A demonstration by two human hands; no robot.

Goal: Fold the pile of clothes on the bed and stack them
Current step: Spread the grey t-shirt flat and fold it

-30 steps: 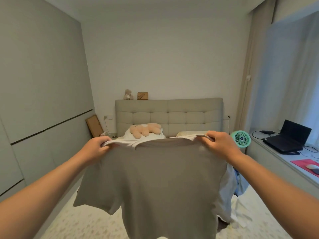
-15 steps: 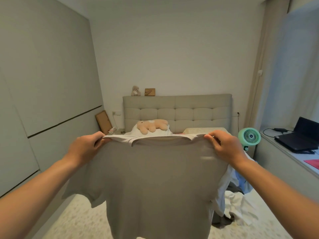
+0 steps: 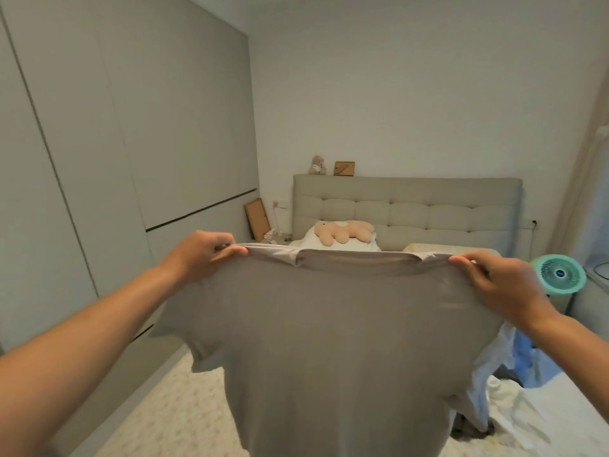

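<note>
We now hold the shirt higher and squarer above the bed, left hand and right hand pinching its shoulders; probably ready to lay flat.

Shirt hem: grey T-shirt is running off the bottom edge.
Bed: shirt is hiding most of the bed.
</note>
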